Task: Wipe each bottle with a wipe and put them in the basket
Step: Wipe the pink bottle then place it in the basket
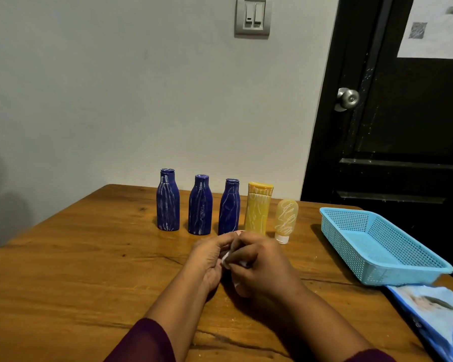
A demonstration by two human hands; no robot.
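Nearest, at the right edge of the wooden bench (pixel 89 270), a blue wipe packet (pixel 437 314) lying flat. Mid-bench, left hand (pixel 207 259) and right hand (pixel 259 265) brought together, both grips pressed around a small pinkish-white item (pixel 226 257), mostly hidden by fingers; bottle or wipe, cannot tell. Right of the hands, an empty light blue basket (pixel 377 246), touching the packet's far end. Beyond the hands, a row of upright bottles streaked with white marks: from left, first blue bottle (pixel 168 202), second blue bottle (pixel 200 206), third blue bottle (pixel 229 207), yellow bottle (pixel 258 207), then a small translucent bottle (pixel 285 220) standing cap-down. Farthest, a pale wall and a dark door (pixel 403 113).
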